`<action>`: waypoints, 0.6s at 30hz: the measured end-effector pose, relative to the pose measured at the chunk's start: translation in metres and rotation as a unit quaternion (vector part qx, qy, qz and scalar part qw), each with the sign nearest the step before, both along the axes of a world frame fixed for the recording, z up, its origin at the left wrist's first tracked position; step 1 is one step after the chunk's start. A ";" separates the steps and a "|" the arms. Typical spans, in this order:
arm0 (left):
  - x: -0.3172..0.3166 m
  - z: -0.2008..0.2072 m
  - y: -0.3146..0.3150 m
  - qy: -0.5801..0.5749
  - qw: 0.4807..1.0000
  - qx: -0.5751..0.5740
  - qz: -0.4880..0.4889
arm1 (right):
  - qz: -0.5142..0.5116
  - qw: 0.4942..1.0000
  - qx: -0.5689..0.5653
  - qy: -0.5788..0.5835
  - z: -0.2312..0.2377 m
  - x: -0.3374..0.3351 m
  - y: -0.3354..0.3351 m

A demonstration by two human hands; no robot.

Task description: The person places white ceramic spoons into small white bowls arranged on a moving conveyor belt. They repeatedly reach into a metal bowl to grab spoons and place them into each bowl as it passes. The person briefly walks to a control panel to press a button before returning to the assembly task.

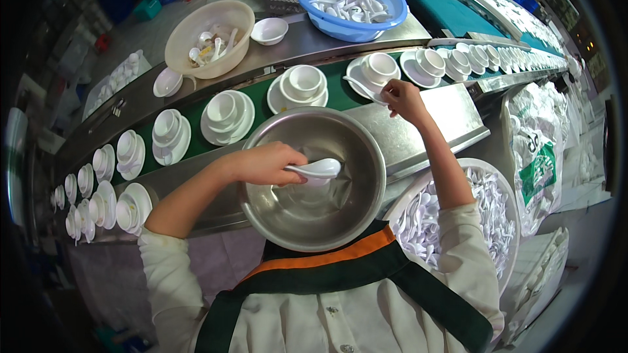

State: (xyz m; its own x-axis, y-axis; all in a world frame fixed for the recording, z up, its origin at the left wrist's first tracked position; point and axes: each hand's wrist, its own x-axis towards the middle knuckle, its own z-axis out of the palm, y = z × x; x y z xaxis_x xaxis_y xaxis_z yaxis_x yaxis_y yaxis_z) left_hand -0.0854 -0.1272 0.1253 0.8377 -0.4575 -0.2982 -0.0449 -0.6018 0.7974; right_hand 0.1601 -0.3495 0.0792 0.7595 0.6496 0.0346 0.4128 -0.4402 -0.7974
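Note:
My left hand [271,162] is closed around the handle of a white soup spoon [323,168], above a wide stainless steel basin [281,212] in front of my body. Inside the basin, something pale shows partly behind that spoon. My right hand [403,100] reaches out to the right, fingers pinched at the near end of another white soup spoon [363,87]. This second spoon slants across the edge of a plate, beside a stacked white bowl and cup [380,65]. That set stands on a green conveyor belt [337,95].
Stacked white dish sets [227,116] line the belt on both sides. Beyond it stand a cream basin [175,49] with some spoons and a blue basin [304,0] full of spoons. A white tub [513,222] heaped with spoons sits at my right, near a plastic bag [536,131].

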 end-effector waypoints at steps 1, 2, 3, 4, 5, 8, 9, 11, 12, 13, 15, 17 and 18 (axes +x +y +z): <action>0.007 0.003 -0.003 0.013 1.000 0.003 -0.011 | -0.031 0.999 -0.017 0.009 -0.025 0.019 0.001; 0.014 0.005 -0.008 0.005 1.000 0.000 -0.019 | -0.059 0.997 -0.013 0.049 -0.047 0.032 0.002; 0.019 0.007 -0.011 0.003 1.000 -0.002 -0.012 | -0.084 0.992 -0.009 0.090 -0.062 0.040 0.005; 0.023 0.010 -0.014 -0.001 1.000 -0.004 -0.003 | -0.086 0.990 0.009 0.109 -0.063 0.040 0.011; 0.027 0.012 -0.016 -0.004 1.000 -0.006 0.006 | -0.090 0.987 0.026 0.129 -0.064 0.039 0.013; 0.037 0.011 -0.009 0.021 0.997 -0.040 0.061 | -0.017 0.997 0.050 0.056 -0.033 0.007 0.012; 0.040 0.013 -0.008 0.042 0.994 -0.053 0.085 | 0.010 0.996 0.066 0.054 -0.011 -0.012 0.014; 0.048 0.013 -0.009 0.045 0.986 -0.112 0.117 | 0.159 0.956 0.163 0.186 0.019 -0.037 0.005; 0.052 0.011 -0.008 0.039 0.986 -0.111 0.122 | 0.217 0.932 0.162 0.241 0.031 -0.049 0.004; 0.059 0.011 -0.008 0.030 0.986 -0.112 0.120 | 0.268 0.904 0.159 0.291 0.039 -0.056 0.001; 0.067 0.011 -0.009 0.038 0.980 -0.140 0.137 | 0.271 0.921 0.105 0.258 0.032 -0.061 -0.001; 0.072 0.011 -0.007 0.034 0.967 -0.169 0.190 | 0.205 0.936 0.138 0.251 0.027 -0.057 -0.004; 0.074 0.007 -0.001 0.026 0.955 -0.185 0.231 | 0.177 0.944 0.156 0.229 0.022 -0.049 -0.009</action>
